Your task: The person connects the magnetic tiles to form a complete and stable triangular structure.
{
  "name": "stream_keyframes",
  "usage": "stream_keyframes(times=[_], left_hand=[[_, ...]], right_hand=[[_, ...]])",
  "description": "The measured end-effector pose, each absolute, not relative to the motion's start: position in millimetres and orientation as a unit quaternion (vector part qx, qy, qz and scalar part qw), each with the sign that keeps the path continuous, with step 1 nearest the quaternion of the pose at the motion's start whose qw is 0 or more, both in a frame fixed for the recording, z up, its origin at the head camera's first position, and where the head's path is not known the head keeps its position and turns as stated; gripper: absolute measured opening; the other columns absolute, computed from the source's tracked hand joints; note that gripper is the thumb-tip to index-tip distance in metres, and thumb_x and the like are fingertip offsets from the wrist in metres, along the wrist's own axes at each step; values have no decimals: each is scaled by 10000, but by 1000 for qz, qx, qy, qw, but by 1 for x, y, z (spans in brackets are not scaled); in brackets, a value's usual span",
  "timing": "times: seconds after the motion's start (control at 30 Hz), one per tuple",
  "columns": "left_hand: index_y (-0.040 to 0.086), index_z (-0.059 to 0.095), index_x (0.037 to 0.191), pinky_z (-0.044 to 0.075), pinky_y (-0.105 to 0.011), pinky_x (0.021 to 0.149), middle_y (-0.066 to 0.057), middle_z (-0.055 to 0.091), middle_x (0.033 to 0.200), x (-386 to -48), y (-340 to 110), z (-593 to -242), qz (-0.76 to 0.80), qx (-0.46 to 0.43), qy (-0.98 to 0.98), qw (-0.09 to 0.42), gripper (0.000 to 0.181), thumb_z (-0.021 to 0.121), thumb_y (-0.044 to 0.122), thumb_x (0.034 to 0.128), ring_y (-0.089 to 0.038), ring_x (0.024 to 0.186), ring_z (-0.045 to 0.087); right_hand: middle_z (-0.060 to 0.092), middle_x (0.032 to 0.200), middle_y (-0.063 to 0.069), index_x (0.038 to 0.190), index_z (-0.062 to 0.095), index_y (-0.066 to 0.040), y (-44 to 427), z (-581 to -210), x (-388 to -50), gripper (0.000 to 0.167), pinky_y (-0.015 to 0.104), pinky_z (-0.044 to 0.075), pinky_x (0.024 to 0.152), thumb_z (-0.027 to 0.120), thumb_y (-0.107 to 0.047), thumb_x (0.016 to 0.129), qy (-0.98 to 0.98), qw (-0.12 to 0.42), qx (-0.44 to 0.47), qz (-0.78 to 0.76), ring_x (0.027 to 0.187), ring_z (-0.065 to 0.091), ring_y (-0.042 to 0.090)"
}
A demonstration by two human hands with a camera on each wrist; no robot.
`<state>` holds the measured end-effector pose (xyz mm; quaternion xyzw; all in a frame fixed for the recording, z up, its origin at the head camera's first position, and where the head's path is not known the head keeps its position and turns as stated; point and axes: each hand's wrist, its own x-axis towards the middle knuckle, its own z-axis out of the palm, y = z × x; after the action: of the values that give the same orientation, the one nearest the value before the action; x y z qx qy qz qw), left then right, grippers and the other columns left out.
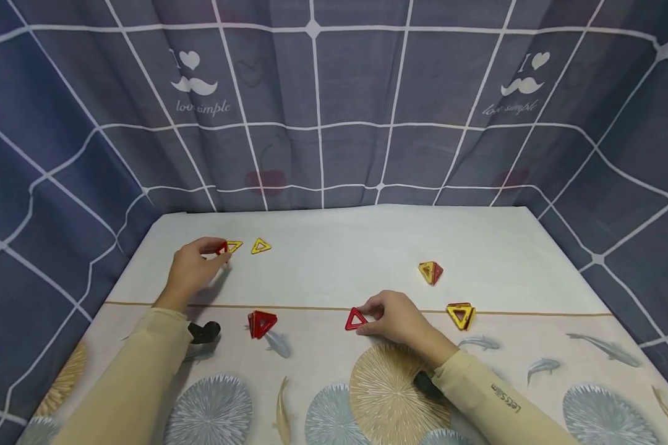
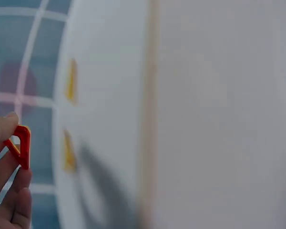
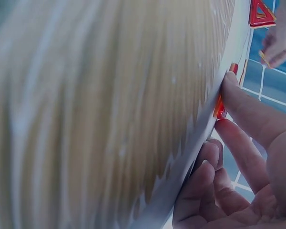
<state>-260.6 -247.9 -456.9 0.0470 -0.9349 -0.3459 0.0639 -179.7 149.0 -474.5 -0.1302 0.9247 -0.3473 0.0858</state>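
Over the far left of the table, my left hand [image 1: 193,272] pinches a red triangle tile [image 2: 25,145] between thumb and fingers. Just past it lie two yellow triangle tiles, one partly behind the red one [image 1: 235,246] and one apart to the right [image 1: 260,246]. Near the middle, my right hand [image 1: 394,316] has thumb and finger on opposite sides of another red triangle tile [image 1: 355,319], at the table surface. The right wrist view shows that tile [image 3: 221,108] edge-on, its lower part between the fingertips.
A red pyramid-like piece [image 1: 262,323] sits between the hands. To the right are a yellow-and-red piece [image 1: 431,272] and a yellow one with dark red sides [image 1: 461,315]. A patterned cloth [image 1: 312,364] covers the near table; grid-printed curtains [image 1: 345,154] enclose it.
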Motion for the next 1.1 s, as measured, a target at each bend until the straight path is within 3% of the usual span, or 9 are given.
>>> stream_keyframes(times=[0.23,0.37,0.5,0.73,1.1], left_hand=[[109,683,1280,455,-445,930,-72,692,1209,-243,-184,-409,-412,-95,-897,131,393,757,256,924,-262,1100,598],[148,732,1198,482,-399,879,34,713,1143,-219,-139,-392,-423,-204,-874,120,345,817,200,868,-168,1035,619],[155,753,1156,506,-401,872,58,711,1153,-207,-109,-402,-422,-279,-858,85,319,831,158,847,-157,1037,633],[125,755,1174,486,-482,959,26,713,1179,-198,-92,-442,-468,-242,-850,1,323,805,90,856,-311,1093,657],[71,740,1194,533,-376,909,-4,708,1183,-192,-74,-481,-510,-226,-827,-67,320,785,74,877,-235,1074,679]], right_hand=[[611,786,-39,915,809,-123,148,-473,-180,255,319,449,684,935,-168,698,923,100,-104,-357,745,516,118],[609,773,-49,856,807,-133,147,-475,-180,214,319,451,673,938,-173,692,922,100,-96,-362,739,519,120],[610,756,-59,838,811,-143,147,-475,-181,205,319,445,663,942,-190,687,924,95,-90,-359,730,516,117],[618,749,-58,845,820,-140,146,-474,-183,211,312,443,646,945,-200,686,923,97,-97,-360,719,515,114],[623,753,-52,866,823,-132,148,-474,-183,226,310,434,651,941,-217,692,922,101,-96,-362,730,505,117]])
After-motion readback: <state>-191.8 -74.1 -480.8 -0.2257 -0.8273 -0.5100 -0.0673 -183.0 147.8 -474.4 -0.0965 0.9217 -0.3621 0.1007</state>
